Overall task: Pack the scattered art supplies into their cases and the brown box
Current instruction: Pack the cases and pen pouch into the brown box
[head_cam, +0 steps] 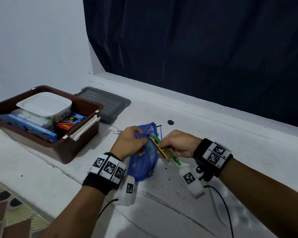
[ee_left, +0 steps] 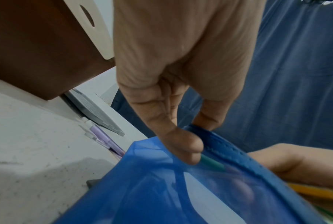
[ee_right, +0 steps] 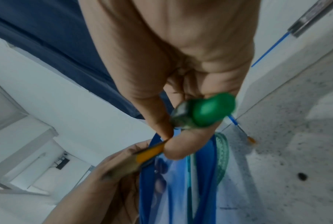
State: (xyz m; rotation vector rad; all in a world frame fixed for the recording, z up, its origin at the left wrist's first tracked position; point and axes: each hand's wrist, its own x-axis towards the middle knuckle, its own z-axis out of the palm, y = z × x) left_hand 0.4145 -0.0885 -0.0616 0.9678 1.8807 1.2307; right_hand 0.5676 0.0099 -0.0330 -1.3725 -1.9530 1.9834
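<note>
Right grip: the right hand [head_cam: 176, 143] is pinching a green pen [head_cam: 167, 150] and a yellow-and-black pencil [head_cam: 157, 147] together between thumb and fingers, their far ends pointing into the mouth of the pouch.
Left grip: the left hand [head_cam: 130, 142] is pinching the upper edge of the blue pouch [head_cam: 143, 164], thumb [ee_left: 181, 145] pressing on the translucent side, fingers curling behind the rim.
Pouch: it is lying on the white table [head_cam: 230, 152] between the two hands, its mouth being held apart.
Wrist views only: the left one is showing a teal stick [ee_left: 212, 163] already lying inside the pouch and a lilac pen [ee_left: 104, 139] lying beside it on the table; the right one is showing the pen's green cap end [ee_right: 211, 111] close up and a thin blue brush [ee_right: 242, 128] resting on the table beyond.
Brown box [head_cam: 41, 145]: it is sitting open, well left of the hands, holding a white-lidded tub [head_cam: 45, 104], a blue carton [head_cam: 27, 127] and a red-and-black packet [head_cam: 70, 121].
Grey lid [head_cam: 103, 103]: it is lying just behind the box.
Writing: the packet's lettering is showing too blurred to read.
</note>
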